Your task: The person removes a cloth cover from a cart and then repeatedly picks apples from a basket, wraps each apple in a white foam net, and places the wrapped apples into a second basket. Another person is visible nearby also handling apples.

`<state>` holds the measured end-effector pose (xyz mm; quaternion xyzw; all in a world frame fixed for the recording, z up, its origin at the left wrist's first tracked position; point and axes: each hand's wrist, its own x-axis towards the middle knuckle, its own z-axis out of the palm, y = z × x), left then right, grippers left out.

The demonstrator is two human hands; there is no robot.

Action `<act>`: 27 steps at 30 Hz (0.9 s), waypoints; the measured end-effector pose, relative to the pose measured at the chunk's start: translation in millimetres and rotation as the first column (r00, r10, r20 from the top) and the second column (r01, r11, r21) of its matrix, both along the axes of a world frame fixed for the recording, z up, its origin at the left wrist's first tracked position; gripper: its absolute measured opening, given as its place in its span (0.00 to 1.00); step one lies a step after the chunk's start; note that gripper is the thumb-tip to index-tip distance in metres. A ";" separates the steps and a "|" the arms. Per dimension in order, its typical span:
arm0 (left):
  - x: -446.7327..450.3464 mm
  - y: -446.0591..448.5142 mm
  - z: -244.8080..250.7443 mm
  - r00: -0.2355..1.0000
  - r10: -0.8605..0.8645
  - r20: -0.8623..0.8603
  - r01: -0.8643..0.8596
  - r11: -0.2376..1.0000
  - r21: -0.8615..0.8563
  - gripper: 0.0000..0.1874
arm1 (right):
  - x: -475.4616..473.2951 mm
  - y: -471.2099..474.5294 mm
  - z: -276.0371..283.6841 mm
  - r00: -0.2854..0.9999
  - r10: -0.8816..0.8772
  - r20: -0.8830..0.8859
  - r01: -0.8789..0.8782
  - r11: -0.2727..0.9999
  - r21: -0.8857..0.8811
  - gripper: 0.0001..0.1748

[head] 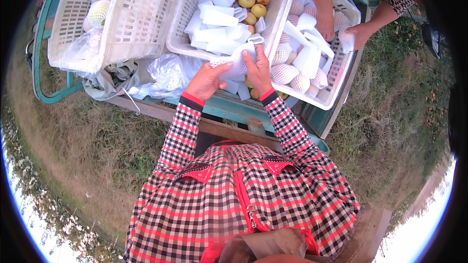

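A white foam net sleeve [234,62] is held between my left hand [209,80] and my right hand [257,69], over the near edge of the middle crate. Whether a fruit is inside it is hard to tell. Behind it, flat white foam sleeves [219,25] lie heaped in the white plastic crate [175,40], with loose red-yellow apples [247,0] at the back. In the right crate [325,104] are several net-wrapped fruits [284,73] and more flat sleeves [309,60].
Another person's hands [360,35] reach into the right crate, one on a wrapped fruit. A tilted white crate [135,18] and one with wrapped fruit stand left. Clear plastic film [170,75] and grey cloth [117,78] lie on the green metal cart [234,111]. Grass surrounds it.
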<state>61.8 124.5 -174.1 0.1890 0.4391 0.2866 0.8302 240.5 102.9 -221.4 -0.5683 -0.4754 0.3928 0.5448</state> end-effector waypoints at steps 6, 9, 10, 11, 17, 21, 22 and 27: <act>-11.2 4.5 -12.8 0.797 0.481 0.365 -0.401 0.874 -0.276 0.12 | 27.6 53.0 15.7 0.858 0.021 -0.512 -0.193 0.939 -0.284 0.22; -18.3 12.4 -22.8 0.773 0.476 0.419 -0.472 0.873 -0.121 0.13 | 53.0 122.9 -28.4 0.988 -0.114 -0.109 0.055 0.896 -0.441 0.20; -18.9 15.4 -27.4 0.791 0.480 0.379 -0.487 0.869 -0.086 0.13 | 56.2 140.9 -52.9 0.950 0.076 0.303 0.094 0.855 -0.510 0.20; -20.9 13.1 -29.9 0.801 0.506 0.321 -0.499 0.860 -0.111 0.13 | 53.2 149.7 -81.5 0.729 0.296 0.617 0.150 0.810 -0.566 0.21; -13.7 6.3 -42.8 0.769 0.562 0.304 -0.544 0.826 -0.150 0.12 | 63.0 147.2 -193.7 0.462 0.680 0.570 0.029 0.631 -0.776 0.24; 2.5 12.7 -23.0 0.772 0.547 0.323 -0.510 0.837 -0.199 0.12 | 62.7 143.4 -200.8 0.610 0.559 0.562 0.275 0.516 -0.811 0.31; 7.1 14.1 -16.5 0.775 0.547 0.316 -0.511 0.837 -0.197 0.12 | 63.3 141.5 -200.3 0.667 0.486 0.565 0.301 0.518 -0.801 0.29; 13.7 15.8 0.7 0.761 0.528 0.378 -0.500 0.848 -0.177 0.12 | 58.8 126.3 -207.7 0.634 0.294 0.715 0.557 0.468 -0.686 0.20</act>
